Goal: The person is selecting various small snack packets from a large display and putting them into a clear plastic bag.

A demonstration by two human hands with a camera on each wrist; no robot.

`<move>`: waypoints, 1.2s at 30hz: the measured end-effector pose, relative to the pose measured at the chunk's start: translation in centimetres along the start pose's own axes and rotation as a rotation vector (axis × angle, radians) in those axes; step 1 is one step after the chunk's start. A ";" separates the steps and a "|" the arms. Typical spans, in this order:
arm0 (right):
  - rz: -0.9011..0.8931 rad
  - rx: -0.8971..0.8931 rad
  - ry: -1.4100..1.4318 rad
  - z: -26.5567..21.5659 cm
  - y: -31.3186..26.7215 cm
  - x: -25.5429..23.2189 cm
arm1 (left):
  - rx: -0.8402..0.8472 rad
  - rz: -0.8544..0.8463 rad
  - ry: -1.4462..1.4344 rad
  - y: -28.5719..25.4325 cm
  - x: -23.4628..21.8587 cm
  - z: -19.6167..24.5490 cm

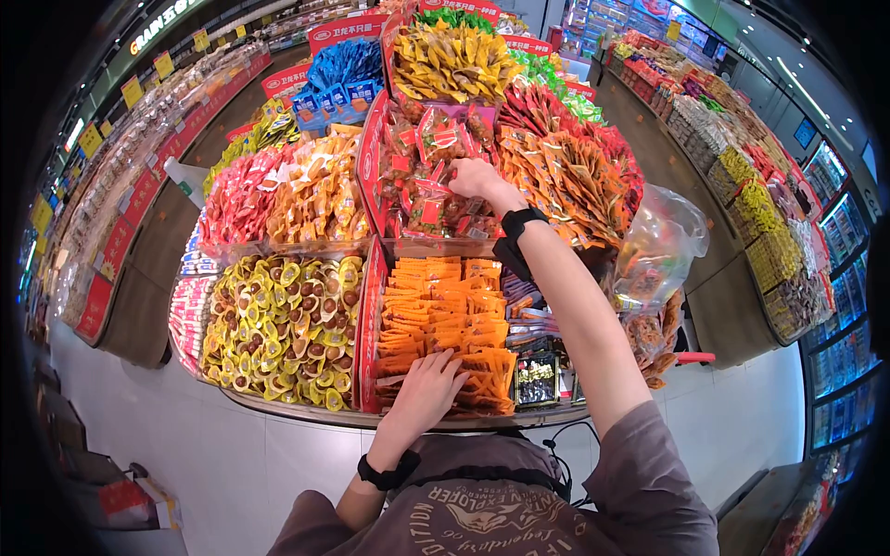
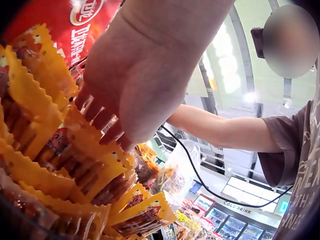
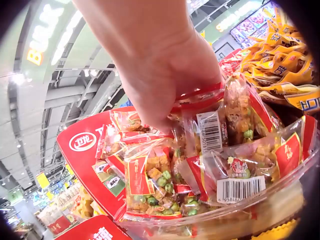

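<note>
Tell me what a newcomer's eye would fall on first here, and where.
Probably the bright orange packets, front and centre, with the left hand resting on them. Next, likely the right hand, reaching among the clear, red-labelled packets just behind. The yellow packets with round brown pieces, left of the orange ones, also stand out.
</note>
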State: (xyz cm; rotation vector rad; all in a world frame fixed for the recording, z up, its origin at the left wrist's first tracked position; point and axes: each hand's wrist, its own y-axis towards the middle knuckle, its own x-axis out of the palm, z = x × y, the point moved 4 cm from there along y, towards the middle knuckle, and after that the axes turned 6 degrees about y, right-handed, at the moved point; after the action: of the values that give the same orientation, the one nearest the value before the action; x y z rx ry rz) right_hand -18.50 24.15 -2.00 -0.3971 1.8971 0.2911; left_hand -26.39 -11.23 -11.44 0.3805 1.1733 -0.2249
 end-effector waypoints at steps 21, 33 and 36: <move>0.199 -0.214 1.068 0.5 -6.8 -5.5 | 0.000 -0.035 -0.031 0.1 0.2 -0.4; 0.014 -0.067 1.662 -0.8 -19.0 -3.1 | 0.016 0.092 -0.167 1.7 -3.3 1.2; -0.096 -0.054 1.642 -1.7 -21.6 -3.0 | -0.016 0.182 -0.285 2.5 -4.6 2.5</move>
State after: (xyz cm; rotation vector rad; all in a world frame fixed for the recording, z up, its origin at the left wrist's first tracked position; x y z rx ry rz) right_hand -10.18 4.16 1.21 -0.9190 3.4363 -0.1592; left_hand -25.04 -10.06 -5.85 0.4238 0.8542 -0.1069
